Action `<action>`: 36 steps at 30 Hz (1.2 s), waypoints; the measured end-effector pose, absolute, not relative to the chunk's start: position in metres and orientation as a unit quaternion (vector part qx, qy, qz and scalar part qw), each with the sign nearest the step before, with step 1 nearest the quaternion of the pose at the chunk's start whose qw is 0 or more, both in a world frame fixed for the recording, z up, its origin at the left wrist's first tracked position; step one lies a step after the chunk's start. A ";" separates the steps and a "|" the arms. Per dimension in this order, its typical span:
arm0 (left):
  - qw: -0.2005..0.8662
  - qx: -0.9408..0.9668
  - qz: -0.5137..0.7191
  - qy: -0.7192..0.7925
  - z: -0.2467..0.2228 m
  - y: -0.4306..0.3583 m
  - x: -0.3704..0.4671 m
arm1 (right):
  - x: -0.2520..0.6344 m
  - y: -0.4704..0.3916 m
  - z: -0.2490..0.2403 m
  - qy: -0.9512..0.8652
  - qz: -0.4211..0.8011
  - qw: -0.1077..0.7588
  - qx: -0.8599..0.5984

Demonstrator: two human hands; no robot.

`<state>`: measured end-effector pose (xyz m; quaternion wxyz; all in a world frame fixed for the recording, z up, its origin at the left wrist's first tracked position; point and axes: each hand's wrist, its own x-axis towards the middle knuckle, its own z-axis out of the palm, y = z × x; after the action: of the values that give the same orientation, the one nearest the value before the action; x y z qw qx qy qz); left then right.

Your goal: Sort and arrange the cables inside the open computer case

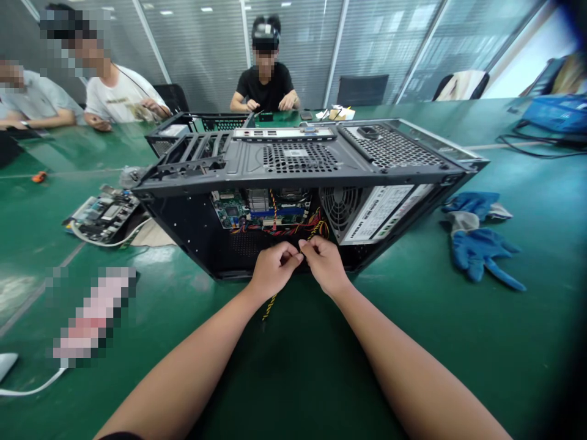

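Note:
A black computer case lies on the table with its open side towards me. Inside it are a motherboard, a power supply with a fan grille, and bundled coloured wires. At the opening's lower edge, my left hand and my right hand meet, fingertips pinched close together. Both grip a yellow-and-black twisted cable. One end of it hangs below my left hand over the case's edge; the other runs up towards the power supply. The exact pinch point is partly hidden by my fingers.
On the left lie a loose circuit board, a blurred-out phone-like object with a white cable, and an orange item. Blue gloves and a blue bag are on the right. Several people sit across the green table.

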<state>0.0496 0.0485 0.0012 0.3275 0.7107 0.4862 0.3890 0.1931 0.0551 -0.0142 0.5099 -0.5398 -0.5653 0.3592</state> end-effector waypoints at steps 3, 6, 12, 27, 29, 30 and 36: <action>0.322 0.712 0.406 0.473 0.000 0.048 0.051 | 0.193 0.055 -0.014 -0.569 0.350 0.511 -0.541; 0.318 0.711 0.415 0.470 -0.003 0.050 0.051 | 0.192 0.055 -0.013 -0.570 0.344 0.510 -0.544; 0.323 0.714 0.394 0.481 -0.002 0.050 0.050 | 0.193 0.055 -0.013 -0.570 0.353 0.501 -0.547; 0.376 0.693 0.386 0.479 0.000 0.052 0.048 | 0.193 0.054 -0.011 -0.574 0.342 0.500 -0.551; 0.380 0.693 0.381 0.480 0.001 0.053 0.047 | 0.192 0.054 -0.012 -0.573 0.343 0.500 -0.551; 0.378 0.696 0.377 0.480 0.001 0.053 0.047 | 0.192 0.054 -0.012 -0.573 0.345 0.499 -0.551; 0.345 0.737 0.349 0.465 0.001 0.054 0.046 | 0.193 0.055 -0.013 -0.579 0.344 0.494 -0.550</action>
<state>0.0456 0.0539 0.0011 0.3445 0.7374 0.4645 0.3490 0.1934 0.0554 -0.0131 0.4937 -0.5503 -0.5790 0.3439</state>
